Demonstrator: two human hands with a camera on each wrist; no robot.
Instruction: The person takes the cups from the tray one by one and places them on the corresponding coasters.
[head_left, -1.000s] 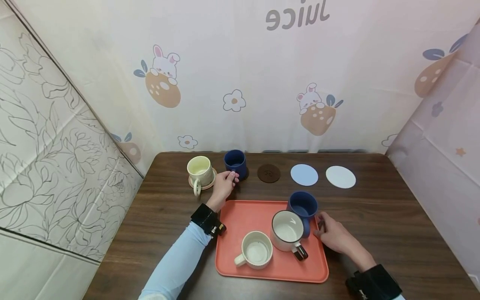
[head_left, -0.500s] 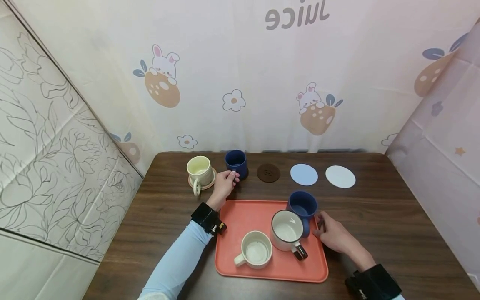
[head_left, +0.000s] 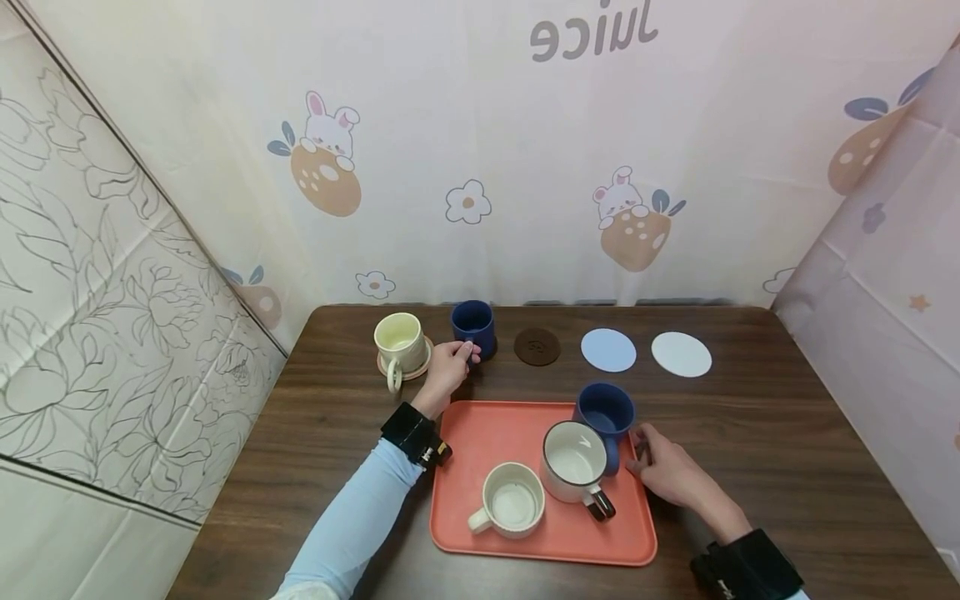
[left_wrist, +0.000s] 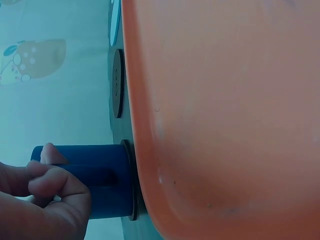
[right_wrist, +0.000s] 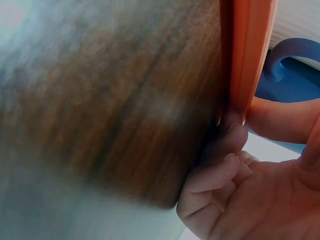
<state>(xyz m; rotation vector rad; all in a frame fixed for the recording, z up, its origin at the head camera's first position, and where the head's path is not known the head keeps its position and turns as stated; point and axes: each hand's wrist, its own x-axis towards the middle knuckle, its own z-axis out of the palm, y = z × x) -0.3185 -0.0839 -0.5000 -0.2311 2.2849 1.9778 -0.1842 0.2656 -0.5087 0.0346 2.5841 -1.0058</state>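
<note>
My left hand grips the handle of a small dark blue mug at the back of the table. In the left wrist view this mug stands upright on a thin dark coaster, and my fingers curl round its handle. My right hand pinches the right rim of the coral tray, thumb over the edge and fingers below, as the right wrist view shows. On the tray stand a blue mug, a white mug with a black handle and a cream mug.
Left of the small blue mug, a pale yellow-green mug sits on a round coaster. To the right lie a brown coaster, a light blue one and a white one. A printed curtain hangs behind the table.
The small dark blue mug in my left hand has shifted very slightly to the right. My right hand, the tray and the other mugs stay in place.
</note>
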